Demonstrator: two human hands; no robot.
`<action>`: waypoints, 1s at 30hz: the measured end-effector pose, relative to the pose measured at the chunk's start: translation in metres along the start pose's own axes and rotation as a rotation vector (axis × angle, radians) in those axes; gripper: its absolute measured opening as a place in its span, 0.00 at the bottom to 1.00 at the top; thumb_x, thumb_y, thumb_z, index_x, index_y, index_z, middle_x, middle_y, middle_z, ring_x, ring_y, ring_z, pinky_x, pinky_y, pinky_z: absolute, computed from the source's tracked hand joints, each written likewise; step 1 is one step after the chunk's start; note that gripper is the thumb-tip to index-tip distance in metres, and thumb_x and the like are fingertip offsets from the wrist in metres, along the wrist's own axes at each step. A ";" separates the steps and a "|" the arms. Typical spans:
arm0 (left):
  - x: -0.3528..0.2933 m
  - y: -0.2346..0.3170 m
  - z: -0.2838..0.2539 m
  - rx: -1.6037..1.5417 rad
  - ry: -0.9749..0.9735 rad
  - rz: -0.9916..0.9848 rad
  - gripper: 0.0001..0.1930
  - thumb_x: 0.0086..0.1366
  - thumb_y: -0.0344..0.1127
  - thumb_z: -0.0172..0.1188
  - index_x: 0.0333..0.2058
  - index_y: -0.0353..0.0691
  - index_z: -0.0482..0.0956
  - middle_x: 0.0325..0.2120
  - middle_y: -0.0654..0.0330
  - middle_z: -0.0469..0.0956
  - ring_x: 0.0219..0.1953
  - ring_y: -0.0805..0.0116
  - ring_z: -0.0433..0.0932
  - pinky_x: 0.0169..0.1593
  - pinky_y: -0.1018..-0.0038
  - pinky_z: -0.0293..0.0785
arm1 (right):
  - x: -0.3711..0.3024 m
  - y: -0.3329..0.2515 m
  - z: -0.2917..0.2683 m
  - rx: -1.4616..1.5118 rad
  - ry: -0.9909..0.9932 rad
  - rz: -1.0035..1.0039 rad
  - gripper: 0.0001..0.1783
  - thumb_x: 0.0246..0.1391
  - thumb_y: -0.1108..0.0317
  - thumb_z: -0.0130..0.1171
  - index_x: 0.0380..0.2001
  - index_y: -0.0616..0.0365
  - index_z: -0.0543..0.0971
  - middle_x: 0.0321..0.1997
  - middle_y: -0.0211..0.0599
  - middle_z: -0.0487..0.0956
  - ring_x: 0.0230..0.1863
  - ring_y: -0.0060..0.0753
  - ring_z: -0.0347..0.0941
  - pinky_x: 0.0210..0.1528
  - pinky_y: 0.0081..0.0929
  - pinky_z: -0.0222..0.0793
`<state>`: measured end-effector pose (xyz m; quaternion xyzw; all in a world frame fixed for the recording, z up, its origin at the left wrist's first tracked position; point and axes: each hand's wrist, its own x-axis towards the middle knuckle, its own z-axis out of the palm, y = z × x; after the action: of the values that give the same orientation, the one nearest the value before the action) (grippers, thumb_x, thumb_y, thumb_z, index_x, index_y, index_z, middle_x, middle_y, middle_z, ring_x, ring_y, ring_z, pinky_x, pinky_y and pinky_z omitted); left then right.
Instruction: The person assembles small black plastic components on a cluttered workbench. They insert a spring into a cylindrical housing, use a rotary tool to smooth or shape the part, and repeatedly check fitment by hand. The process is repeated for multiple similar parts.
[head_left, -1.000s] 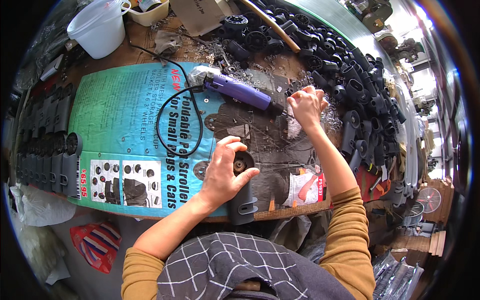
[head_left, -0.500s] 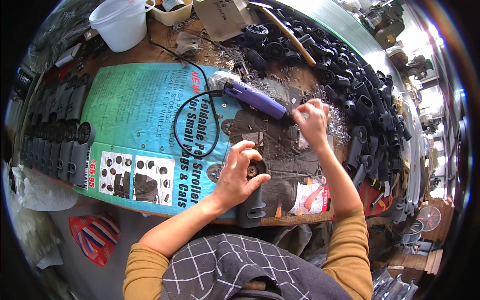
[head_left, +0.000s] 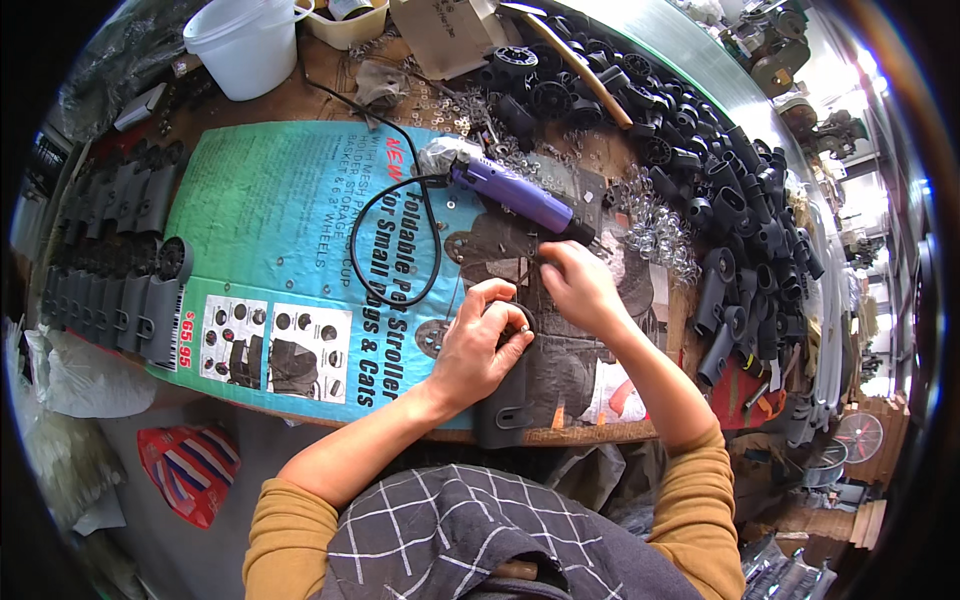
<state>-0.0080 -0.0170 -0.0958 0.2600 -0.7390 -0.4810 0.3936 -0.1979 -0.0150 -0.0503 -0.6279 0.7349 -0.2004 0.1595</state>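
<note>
A dark grey plastic part (head_left: 503,412), long with a rounded head, lies at the table's front edge in front of me. My left hand (head_left: 478,345) rests over its head, thumb and fingers closed on a small shiny metal piece (head_left: 524,328). The hand covers most of the head. Just beyond, my right hand (head_left: 580,285) hovers above the cardboard with its fingertips pinched together; whatever they hold is too small to name. A purple corded power screwdriver (head_left: 515,195) lies past the right hand, its dark tip pointing toward it.
Printed cardboard (head_left: 280,260) covers the tabletop. Similar grey parts (head_left: 120,310) stand in rows at left. Black plastic fittings (head_left: 740,220) heap up at right beside loose metal springs (head_left: 655,225). A white bucket (head_left: 240,55) stands at the back. The screwdriver's black cord (head_left: 437,250) loops over the cardboard.
My right hand has come down and left from the screwdriver's tip toward the grey part. My left thumb and fingers have closed together over the part's round head, which showed openly before.
</note>
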 end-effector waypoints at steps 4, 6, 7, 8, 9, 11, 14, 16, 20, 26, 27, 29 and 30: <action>0.001 0.001 0.000 0.013 0.014 0.004 0.09 0.58 0.33 0.65 0.34 0.37 0.76 0.49 0.48 0.69 0.51 0.49 0.71 0.54 0.61 0.68 | 0.046 -0.011 0.038 -0.036 0.128 -0.287 0.20 0.51 0.72 0.53 0.48 0.67 0.77 0.48 0.53 0.76 0.52 0.55 0.71 0.57 0.41 0.65; 0.001 0.001 -0.001 0.018 0.011 -0.005 0.10 0.57 0.33 0.66 0.33 0.37 0.76 0.50 0.48 0.69 0.52 0.48 0.70 0.55 0.61 0.68 | 0.056 -0.011 0.038 0.099 0.047 -0.316 0.21 0.51 0.71 0.54 0.50 0.63 0.76 0.54 0.49 0.75 0.57 0.51 0.68 0.60 0.40 0.63; 0.001 0.001 -0.001 0.019 0.010 -0.002 0.10 0.57 0.33 0.66 0.33 0.37 0.76 0.50 0.48 0.69 0.52 0.48 0.70 0.55 0.61 0.68 | 0.059 -0.007 0.033 0.048 0.114 -0.294 0.22 0.50 0.71 0.57 0.51 0.59 0.76 0.53 0.46 0.75 0.57 0.51 0.68 0.60 0.40 0.62; 0.001 0.000 -0.001 0.019 0.008 0.000 0.10 0.57 0.33 0.66 0.33 0.37 0.75 0.50 0.48 0.69 0.52 0.48 0.70 0.55 0.61 0.68 | 0.061 -0.003 0.026 -0.124 0.190 -0.249 0.24 0.49 0.70 0.59 0.52 0.58 0.75 0.53 0.45 0.75 0.56 0.52 0.67 0.60 0.40 0.61; 0.000 0.000 -0.001 0.017 0.002 0.001 0.10 0.57 0.33 0.66 0.33 0.37 0.75 0.50 0.48 0.69 0.52 0.48 0.70 0.55 0.61 0.68 | 0.063 0.001 0.019 -0.289 0.337 -0.285 0.26 0.49 0.69 0.61 0.53 0.57 0.74 0.52 0.45 0.75 0.56 0.52 0.67 0.61 0.40 0.61; 0.001 0.000 -0.001 0.012 0.002 0.003 0.09 0.57 0.34 0.65 0.34 0.37 0.75 0.51 0.48 0.70 0.53 0.48 0.70 0.55 0.60 0.67 | 0.069 0.008 0.008 -0.368 0.085 -0.091 0.33 0.45 0.66 0.66 0.57 0.55 0.71 0.50 0.46 0.75 0.55 0.52 0.66 0.61 0.42 0.60; 0.001 -0.001 -0.001 0.008 0.005 0.009 0.09 0.58 0.34 0.64 0.34 0.38 0.75 0.52 0.47 0.70 0.54 0.47 0.70 0.56 0.59 0.66 | 0.072 0.012 -0.005 -0.271 0.049 -0.164 0.35 0.43 0.66 0.67 0.57 0.57 0.71 0.47 0.46 0.76 0.51 0.50 0.69 0.59 0.40 0.63; 0.001 0.000 -0.001 0.019 0.012 0.015 0.09 0.58 0.34 0.64 0.34 0.38 0.75 0.52 0.47 0.71 0.53 0.47 0.70 0.57 0.59 0.66 | 0.064 0.010 -0.012 -0.173 0.007 -0.161 0.35 0.42 0.66 0.68 0.57 0.58 0.71 0.45 0.47 0.76 0.48 0.50 0.72 0.56 0.39 0.65; 0.001 0.001 -0.002 0.019 0.022 0.019 0.09 0.58 0.33 0.64 0.33 0.38 0.75 0.53 0.44 0.71 0.53 0.45 0.71 0.57 0.58 0.66 | 0.025 0.001 -0.026 0.327 -0.259 -0.021 0.33 0.39 0.63 0.69 0.53 0.60 0.75 0.43 0.42 0.79 0.43 0.32 0.76 0.50 0.29 0.70; 0.002 0.000 -0.001 -0.022 -0.007 -0.062 0.09 0.59 0.32 0.64 0.33 0.35 0.74 0.55 0.34 0.65 0.63 0.38 0.61 0.59 0.58 0.64 | -0.022 -0.003 -0.028 0.902 -0.325 0.216 0.36 0.44 0.73 0.69 0.59 0.62 0.68 0.45 0.30 0.76 0.46 0.21 0.72 0.50 0.22 0.68; 0.002 0.000 -0.001 0.028 -0.008 -0.024 0.08 0.60 0.31 0.63 0.33 0.35 0.73 0.57 0.33 0.63 0.63 0.39 0.63 0.59 0.58 0.64 | -0.024 -0.003 -0.027 0.969 -0.237 0.225 0.38 0.44 0.74 0.69 0.60 0.61 0.67 0.45 0.29 0.75 0.46 0.20 0.71 0.50 0.22 0.68; 0.003 0.000 -0.001 -0.002 -0.008 -0.030 0.09 0.58 0.31 0.64 0.32 0.36 0.73 0.53 0.37 0.67 0.59 0.42 0.67 0.54 0.56 0.68 | -0.026 -0.003 -0.026 1.063 -0.008 0.148 0.42 0.45 0.78 0.66 0.63 0.54 0.58 0.45 0.27 0.72 0.44 0.20 0.71 0.47 0.21 0.68; 0.003 0.000 -0.001 0.005 0.001 -0.008 0.09 0.58 0.32 0.64 0.32 0.36 0.73 0.52 0.39 0.68 0.58 0.44 0.68 0.53 0.57 0.69 | -0.027 -0.004 -0.025 1.117 0.090 0.114 0.42 0.45 0.79 0.66 0.62 0.51 0.58 0.45 0.27 0.72 0.43 0.21 0.71 0.46 0.22 0.68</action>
<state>-0.0085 -0.0197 -0.0948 0.2641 -0.7389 -0.4806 0.3916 -0.2025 0.0138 -0.0272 -0.3984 0.5560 -0.5767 0.4467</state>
